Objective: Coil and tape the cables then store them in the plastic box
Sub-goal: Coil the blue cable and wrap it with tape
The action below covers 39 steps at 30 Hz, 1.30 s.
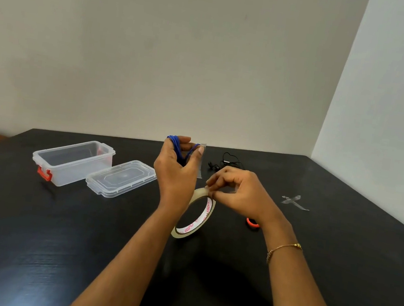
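Observation:
My left hand (177,167) grips a coiled blue cable (177,141) raised above the table, with a strip of clear tape (202,162) hanging from the thumb tip. To its right, my right hand (239,192) pinches the top of a clear tape roll (194,217) that hangs tilted between my forearms. A black earphone cable (228,160) lies loose on the table behind my right hand. The clear plastic box (73,162) with red latches stands open at the left, its lid (121,177) lying beside it.
An orange-handled tool (252,223), mostly hidden by my right wrist, lies on the black table (52,235). A cross of clear tape (294,201) is stuck to the table at the right. White walls border the table's far and right edges.

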### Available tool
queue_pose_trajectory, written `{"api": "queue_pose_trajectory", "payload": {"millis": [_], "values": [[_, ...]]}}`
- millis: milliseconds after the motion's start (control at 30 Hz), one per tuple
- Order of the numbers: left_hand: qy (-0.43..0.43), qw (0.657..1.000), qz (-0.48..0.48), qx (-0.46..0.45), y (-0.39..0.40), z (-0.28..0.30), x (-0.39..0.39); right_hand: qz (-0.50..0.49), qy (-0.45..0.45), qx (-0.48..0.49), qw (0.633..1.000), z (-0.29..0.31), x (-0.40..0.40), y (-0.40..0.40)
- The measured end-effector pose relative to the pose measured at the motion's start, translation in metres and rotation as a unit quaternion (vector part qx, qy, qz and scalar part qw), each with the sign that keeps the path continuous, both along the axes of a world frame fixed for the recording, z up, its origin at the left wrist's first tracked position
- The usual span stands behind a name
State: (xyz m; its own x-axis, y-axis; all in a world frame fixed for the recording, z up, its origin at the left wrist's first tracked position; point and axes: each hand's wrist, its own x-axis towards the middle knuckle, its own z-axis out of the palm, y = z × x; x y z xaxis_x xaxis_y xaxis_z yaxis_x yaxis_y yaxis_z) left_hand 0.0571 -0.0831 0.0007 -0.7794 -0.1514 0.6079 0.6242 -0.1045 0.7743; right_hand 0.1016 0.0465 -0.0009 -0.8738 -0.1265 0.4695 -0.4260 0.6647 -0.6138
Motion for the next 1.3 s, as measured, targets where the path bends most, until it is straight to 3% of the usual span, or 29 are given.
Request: {"api": "queue_pose_trajectory", "payload": {"millis": [333, 533, 700, 867, 1033, 1300], "values": [[-0.002, 1.0, 0.001, 0.017, -0.003, 0.002, -0.001, 0.003, -0.068, -0.044, 0.997, -0.008, -0.004, 0.002], [-0.009, 1.0, 0.0, 0.024, -0.005, 0.002, -0.002, -0.023, -0.057, -0.078, 0.995, -0.003, 0.002, 0.012], [-0.036, 0.998, -0.018, 0.041, -0.001, -0.002, -0.002, -0.195, 0.066, -0.08, 0.975, -0.003, 0.002, 0.04], [-0.088, 0.993, -0.063, 0.039, 0.011, -0.006, 0.004, -0.413, 0.125, -0.019, 0.902, -0.023, -0.006, 0.08], [-0.151, 0.982, -0.098, 0.047, 0.016, -0.01, 0.006, -0.544, 0.085, -0.003, 0.834, -0.046, 0.002, 0.098], [-0.181, 0.979, -0.091, 0.041, 0.013, -0.01, 0.003, -0.568, -0.028, -0.028, 0.822, -0.058, -0.001, 0.105]]}}
